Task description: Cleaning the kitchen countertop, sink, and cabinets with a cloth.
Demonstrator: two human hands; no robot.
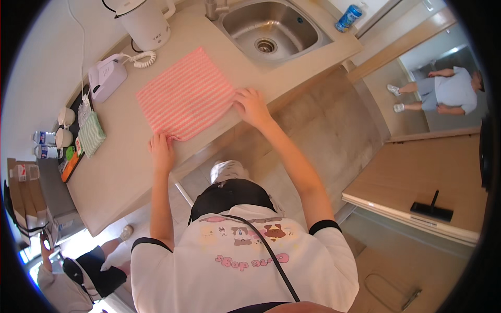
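Note:
A pink-and-white striped cloth [188, 94] lies spread on the beige countertop [250, 74], its near left corner slightly bunched. My left hand [161, 150] is at that corner, with the fingertips on the cloth's edge. At the right corner, my right hand [250, 105] pinches the edge between thumb and fingers. Whether my left fingers close on the fabric is hard to see. Beyond the cloth stand a white electric kettle [145, 27] and a white telephone [107, 76] with a coiled cord.
A steel sink [270, 29] with a faucet [216, 8] is set in the counter, a blue bottle [348, 17] beside it. On the left, a dark tray [73, 172] holds cups and a folded green-striped cloth [92, 135]. Other people stand at lower left and far right.

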